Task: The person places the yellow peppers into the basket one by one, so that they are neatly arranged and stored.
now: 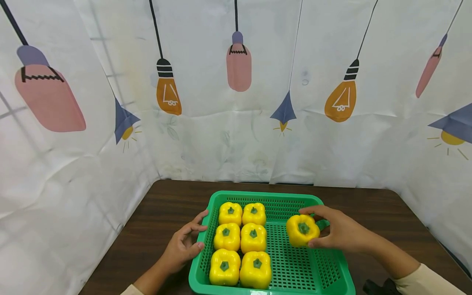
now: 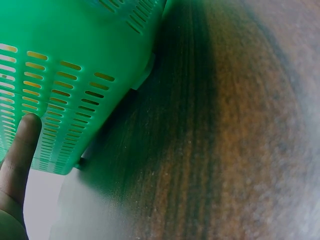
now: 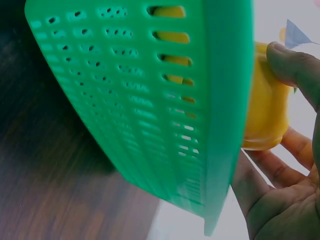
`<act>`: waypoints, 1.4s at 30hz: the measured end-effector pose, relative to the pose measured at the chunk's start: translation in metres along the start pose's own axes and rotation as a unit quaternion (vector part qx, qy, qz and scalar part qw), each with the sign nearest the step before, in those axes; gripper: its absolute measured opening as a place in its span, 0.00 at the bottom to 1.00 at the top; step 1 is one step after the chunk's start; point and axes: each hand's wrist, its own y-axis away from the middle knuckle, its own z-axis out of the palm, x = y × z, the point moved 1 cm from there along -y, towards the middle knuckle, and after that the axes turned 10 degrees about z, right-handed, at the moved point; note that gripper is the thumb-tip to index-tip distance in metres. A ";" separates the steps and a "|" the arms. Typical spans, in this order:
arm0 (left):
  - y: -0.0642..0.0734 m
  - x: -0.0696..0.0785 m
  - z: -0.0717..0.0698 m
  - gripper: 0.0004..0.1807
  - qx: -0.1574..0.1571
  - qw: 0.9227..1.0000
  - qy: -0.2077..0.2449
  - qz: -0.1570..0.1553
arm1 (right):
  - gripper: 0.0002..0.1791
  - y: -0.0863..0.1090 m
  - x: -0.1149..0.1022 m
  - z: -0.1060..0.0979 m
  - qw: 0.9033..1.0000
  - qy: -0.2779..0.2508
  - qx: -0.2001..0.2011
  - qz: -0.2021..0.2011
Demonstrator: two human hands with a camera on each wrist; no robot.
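Note:
A green perforated plastic basket (image 1: 265, 194) lies on the table. Inside its left half, several yellow bell peppers (image 1: 253, 237) stand in two columns, stems up. My right hand (image 1: 337, 229) grips another yellow bell pepper (image 1: 298, 231) between thumb and fingers, over the right part of the basket. In the right wrist view that pepper (image 3: 267, 107) shows beyond the basket's rim (image 3: 227, 100). My left hand (image 1: 180, 243) rests at the basket's left side with fingers spread. One finger (image 2: 22, 150) touches the slotted outer wall (image 2: 75, 100) in the left wrist view.
The dark wood table (image 1: 177, 196) extends around the basket. A white curtain (image 1: 221, 151) printed with hanging lamps encloses the back and sides. A black object (image 1: 381, 287) sits near my right sleeve (image 1: 424, 280).

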 end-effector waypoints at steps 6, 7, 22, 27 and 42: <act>-0.001 0.000 0.000 0.19 -0.002 1.000 -0.008 0.005 | 0.46 -0.006 -0.005 0.010 1.000 -0.003 -0.012 0.000; -0.001 0.000 0.000 0.19 -0.002 1.000 -0.009 0.005 | 0.46 -0.007 -0.005 0.011 1.000 -0.005 -0.016 0.001; 0.000 -0.001 0.000 0.19 -0.003 1.000 0.002 0.002 | 0.42 -0.016 -0.001 0.026 0.999 -0.005 -0.045 0.014; -0.001 0.000 0.000 0.19 -0.004 1.000 0.000 0.006 | 0.42 -0.017 -0.004 0.028 0.998 0.001 -0.060 0.007; 0.000 -0.001 -0.001 0.19 -0.006 1.000 0.003 0.003 | 0.43 -0.025 -0.006 0.037 0.996 0.058 -0.074 0.004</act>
